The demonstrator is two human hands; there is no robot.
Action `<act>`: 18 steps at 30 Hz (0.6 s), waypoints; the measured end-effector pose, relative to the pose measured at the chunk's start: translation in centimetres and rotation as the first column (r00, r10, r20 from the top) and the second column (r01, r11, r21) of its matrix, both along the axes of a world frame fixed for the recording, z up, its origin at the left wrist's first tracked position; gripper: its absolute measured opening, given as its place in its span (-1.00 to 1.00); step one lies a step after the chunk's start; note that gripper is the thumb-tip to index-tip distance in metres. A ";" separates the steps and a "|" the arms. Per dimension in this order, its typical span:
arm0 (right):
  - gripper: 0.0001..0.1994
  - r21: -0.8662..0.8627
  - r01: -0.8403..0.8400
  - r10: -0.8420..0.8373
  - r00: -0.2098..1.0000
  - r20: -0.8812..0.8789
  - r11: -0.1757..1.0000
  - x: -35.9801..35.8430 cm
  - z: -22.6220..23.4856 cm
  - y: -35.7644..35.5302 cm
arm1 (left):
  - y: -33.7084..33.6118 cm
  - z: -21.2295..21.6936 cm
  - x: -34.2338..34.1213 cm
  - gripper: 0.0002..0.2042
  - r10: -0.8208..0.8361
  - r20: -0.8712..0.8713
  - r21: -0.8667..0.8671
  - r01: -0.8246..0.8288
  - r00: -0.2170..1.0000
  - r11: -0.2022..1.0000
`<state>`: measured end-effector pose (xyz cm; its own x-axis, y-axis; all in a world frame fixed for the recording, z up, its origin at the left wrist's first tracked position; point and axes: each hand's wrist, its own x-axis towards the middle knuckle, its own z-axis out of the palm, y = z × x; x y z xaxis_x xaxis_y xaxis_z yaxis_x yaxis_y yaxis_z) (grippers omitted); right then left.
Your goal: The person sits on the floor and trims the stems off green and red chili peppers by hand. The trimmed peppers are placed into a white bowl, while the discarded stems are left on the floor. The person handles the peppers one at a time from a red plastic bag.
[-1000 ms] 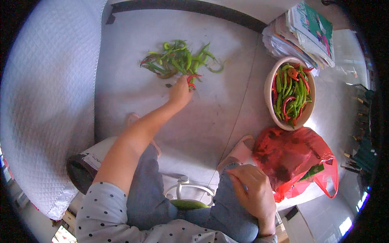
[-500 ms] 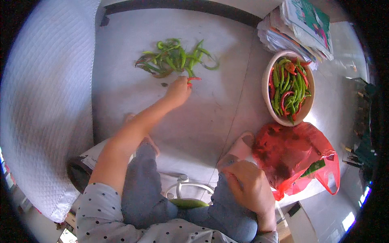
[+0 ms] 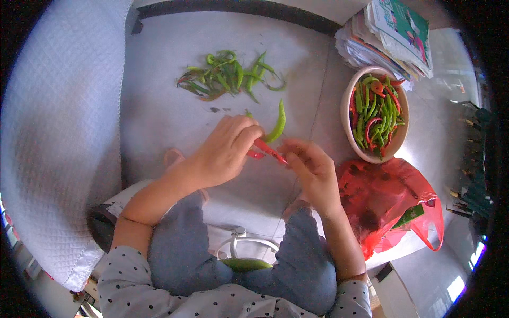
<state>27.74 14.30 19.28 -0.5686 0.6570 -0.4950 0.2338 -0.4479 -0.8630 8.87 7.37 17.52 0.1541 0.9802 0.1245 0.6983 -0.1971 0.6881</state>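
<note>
My left hand (image 3: 225, 148) grips a few chili peppers: a long green chili (image 3: 277, 124) sticks up from the fingers and a red chili (image 3: 268, 150) points right. My right hand (image 3: 313, 172) meets it, fingertips pinching the tip of the red chili. A loose pile of green chilies (image 3: 228, 77) lies on the grey floor beyond my hands. A cream bowl (image 3: 366, 153) at the right holds green and red chilies.
A red plastic bag (image 3: 389, 204) lies by my right forearm, below the bowl. A stack of papers and magazines (image 3: 389, 32) sits at the top right. A white quilted cover (image 3: 53, 132) fills the left side. My knees are in grey trousers over a stool.
My left hand has drawn back from the pile with chilies in it. My right hand has risen from my lap to meet it at the red chili.
</note>
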 end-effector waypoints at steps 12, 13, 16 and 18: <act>-0.75 0.116 -0.100 0.111 0.989 -0.095 0.988 -0.3 0.4 -0.4 | -0.4 1.5 0.8 -0.60 0.012 -0.041 -0.134 -0.018 0.999 0.991; -0.78 0.057 -0.070 0.075 0.993 -0.089 0.996 -0.3 0.4 -0.4 | -0.4 1.8 0.9 -0.60 0.007 -0.042 -0.155 -0.014 0.999 0.988; -0.83 -0.176 0.069 -0.093 0.987 -0.128 0.982 0.1 0.1 -0.1 | -0.5 2.2 1.2 -0.60 0.009 -0.036 -0.202 -0.016 0.999 0.979; -0.82 -0.367 0.149 -0.231 0.954 -0.191 0.918 0.0 0.2 0.2 | -0.7 2.1 1.2 -0.60 0.042 -0.031 -0.222 -0.048 0.999 0.974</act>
<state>27.71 14.52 19.52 -0.5732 0.5755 -0.5833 -0.0676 -0.7427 -0.6662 10.08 6.67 19.66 0.1098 0.9888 -0.1006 0.7214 -0.0096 0.6925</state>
